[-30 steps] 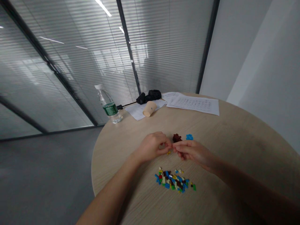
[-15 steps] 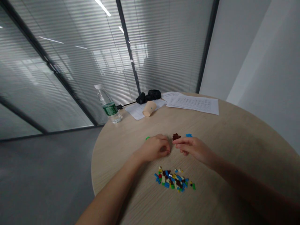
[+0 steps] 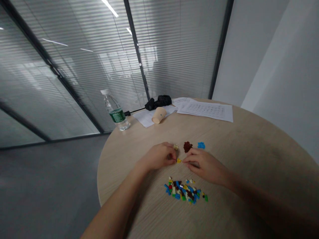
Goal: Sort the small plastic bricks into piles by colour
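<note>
My left hand [image 3: 160, 155] rests on the table with its fingers curled, its fingertips at a small group of yellow toy bricks [image 3: 178, 160]. From the right, my right hand [image 3: 204, 166] reaches to the other side of these bricks, its fingertips drawn together. Whether either hand pinches a piece is too small to see. Behind the hands lie a cream brick pile [image 3: 175, 146], a dark brown brick pile [image 3: 187, 146] and a blue brick pile [image 3: 201, 145]. Closer to me spreads a mixed heap of small bricks [image 3: 183, 192] in several colours.
On the round wooden table [image 3: 249, 156], a plastic water bottle [image 3: 116, 114] stands at the far left edge. A paper cup [image 3: 159, 115] lies on its side on a sheet, near a black bundle [image 3: 161, 101] with a cord. Printed sheets [image 3: 206, 110] lie farther right.
My right hand has moved back toward me and left from the brown pile to the yellow bricks. My left hand has shifted slightly left, so the cream and yellow bricks now show.
</note>
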A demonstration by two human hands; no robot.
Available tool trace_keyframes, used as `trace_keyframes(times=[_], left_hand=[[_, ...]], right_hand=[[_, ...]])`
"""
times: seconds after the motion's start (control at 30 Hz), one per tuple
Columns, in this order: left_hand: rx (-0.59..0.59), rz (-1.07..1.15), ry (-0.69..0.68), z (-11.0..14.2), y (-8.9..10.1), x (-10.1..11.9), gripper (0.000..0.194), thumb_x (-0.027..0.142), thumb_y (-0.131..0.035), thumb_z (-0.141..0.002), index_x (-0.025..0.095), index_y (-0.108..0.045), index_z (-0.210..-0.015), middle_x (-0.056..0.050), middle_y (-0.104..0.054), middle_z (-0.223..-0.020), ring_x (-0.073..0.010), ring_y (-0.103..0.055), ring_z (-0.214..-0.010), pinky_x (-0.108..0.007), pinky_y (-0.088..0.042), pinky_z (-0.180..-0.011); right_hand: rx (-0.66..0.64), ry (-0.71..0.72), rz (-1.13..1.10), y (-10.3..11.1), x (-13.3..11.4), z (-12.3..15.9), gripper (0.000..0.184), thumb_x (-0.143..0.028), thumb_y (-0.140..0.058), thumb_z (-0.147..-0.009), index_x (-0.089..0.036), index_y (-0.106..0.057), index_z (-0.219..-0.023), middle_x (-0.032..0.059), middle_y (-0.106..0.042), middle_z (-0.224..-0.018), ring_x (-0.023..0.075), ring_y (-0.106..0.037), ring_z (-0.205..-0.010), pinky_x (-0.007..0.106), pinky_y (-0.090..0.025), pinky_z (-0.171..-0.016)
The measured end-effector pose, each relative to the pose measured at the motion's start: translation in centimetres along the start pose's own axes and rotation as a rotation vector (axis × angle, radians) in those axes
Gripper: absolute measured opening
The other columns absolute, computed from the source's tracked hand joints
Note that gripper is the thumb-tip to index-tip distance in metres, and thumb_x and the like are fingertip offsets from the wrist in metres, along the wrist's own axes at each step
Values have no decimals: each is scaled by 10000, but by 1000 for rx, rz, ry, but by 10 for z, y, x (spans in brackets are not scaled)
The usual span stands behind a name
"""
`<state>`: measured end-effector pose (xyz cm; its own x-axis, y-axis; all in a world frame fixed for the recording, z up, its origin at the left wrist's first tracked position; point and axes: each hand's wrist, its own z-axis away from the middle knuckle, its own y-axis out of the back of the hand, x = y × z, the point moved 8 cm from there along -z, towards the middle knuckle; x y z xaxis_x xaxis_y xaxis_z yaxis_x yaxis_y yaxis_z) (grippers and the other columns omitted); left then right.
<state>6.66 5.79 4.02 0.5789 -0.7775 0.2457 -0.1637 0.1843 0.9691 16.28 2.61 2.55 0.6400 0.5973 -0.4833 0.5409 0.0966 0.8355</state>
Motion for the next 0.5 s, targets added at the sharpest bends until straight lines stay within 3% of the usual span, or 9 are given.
trace_keyframes(times=[0.23,0.4,0.5], left_hand=[[6,16,-17,-1,-2,5,51,184,-585,-754,175,-634,-762,-9,-595,-798,-142,-534,-778,-237,-399,-669],[6,19,-18,1,7,7,81,143,-563,-752,175,-638,-756,-7,-595,-795,-135,-533,-772,-234,-403,-696],[23,18,-19,2,9,6,96,133,-549,-756,175,-635,-751,-5,-592,-787,-133,-532,-762,-235,-404,-697]], right_hand=[[7,44,-23,0,2,1,209,-139,-528,-798,-201,-693,-910,60,-607,-887,165,-548,-833,300,-424,-758],[-64,76,-169,2,-6,2,92,-167,-592,-760,-169,-679,-730,32,-620,-755,136,-561,-720,253,-423,-664],[-113,126,-196,0,-17,4,69,-209,-632,-742,-165,-674,-710,36,-628,-762,145,-569,-755,262,-422,-694]])
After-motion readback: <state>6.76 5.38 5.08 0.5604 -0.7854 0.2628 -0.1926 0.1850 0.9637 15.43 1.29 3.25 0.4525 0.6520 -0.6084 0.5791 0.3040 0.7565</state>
